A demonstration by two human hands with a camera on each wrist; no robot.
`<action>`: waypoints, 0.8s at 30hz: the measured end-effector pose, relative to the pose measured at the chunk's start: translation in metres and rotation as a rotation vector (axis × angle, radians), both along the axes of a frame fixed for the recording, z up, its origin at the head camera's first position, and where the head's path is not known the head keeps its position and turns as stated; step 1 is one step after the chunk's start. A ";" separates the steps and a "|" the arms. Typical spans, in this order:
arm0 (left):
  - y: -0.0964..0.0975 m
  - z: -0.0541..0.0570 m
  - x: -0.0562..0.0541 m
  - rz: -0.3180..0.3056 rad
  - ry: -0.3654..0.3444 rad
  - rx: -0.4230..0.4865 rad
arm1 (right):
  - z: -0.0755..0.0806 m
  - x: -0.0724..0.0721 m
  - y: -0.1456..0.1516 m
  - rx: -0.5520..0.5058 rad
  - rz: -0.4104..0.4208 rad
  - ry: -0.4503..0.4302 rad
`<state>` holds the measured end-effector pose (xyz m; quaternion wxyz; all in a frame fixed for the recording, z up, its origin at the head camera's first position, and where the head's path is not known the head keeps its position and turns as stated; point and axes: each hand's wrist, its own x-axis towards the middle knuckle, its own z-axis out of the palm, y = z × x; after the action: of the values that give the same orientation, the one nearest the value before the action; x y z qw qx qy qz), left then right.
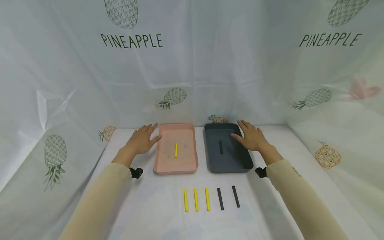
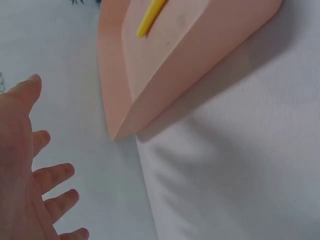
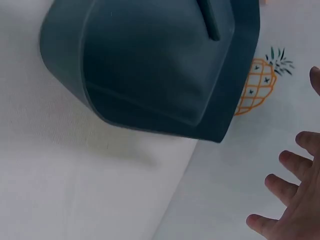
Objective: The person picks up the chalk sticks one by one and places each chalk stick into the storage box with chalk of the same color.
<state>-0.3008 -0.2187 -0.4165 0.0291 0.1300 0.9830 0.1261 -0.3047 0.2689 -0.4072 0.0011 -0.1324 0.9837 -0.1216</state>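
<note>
My left hand (image 1: 141, 140), fingers spread and holding nothing, is at the left side of a pink tray (image 1: 177, 169). Inside that tray lies one yellow stick (image 1: 176, 150). Over the right edge of a dark grey tray (image 1: 229, 166) my right hand (image 1: 252, 137) is held with its fingers spread and nothing in it. A single black stick (image 1: 221, 147) lies in the grey tray. In front of the trays, three yellow sticks (image 1: 196, 200) and two black sticks (image 1: 220, 199) lie in a row. The wrist views show both hands apart from the trays.
A white cloth (image 1: 156, 213) covers the table. Behind it and at the sides hang pale sheets (image 1: 228, 66) printed with pineapples. A black wrist device (image 1: 136, 172) is on the left wrist, and another dark device (image 1: 261, 172) is on the right.
</note>
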 end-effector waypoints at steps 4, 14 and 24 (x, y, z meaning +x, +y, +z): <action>0.001 -0.008 0.004 0.000 0.013 0.028 | -0.002 0.009 -0.004 -0.010 0.025 0.029; -0.002 -0.027 0.013 0.011 -0.005 0.130 | -0.007 0.023 -0.014 -0.032 0.080 0.056; -0.004 -0.037 0.020 0.023 -0.018 0.224 | -0.013 0.039 -0.023 -0.055 0.126 0.055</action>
<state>-0.2805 -0.2230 -0.4538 0.0221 0.1202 0.9639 0.2364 -0.2659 0.2457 -0.4202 -0.0216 -0.1974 0.9694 -0.1445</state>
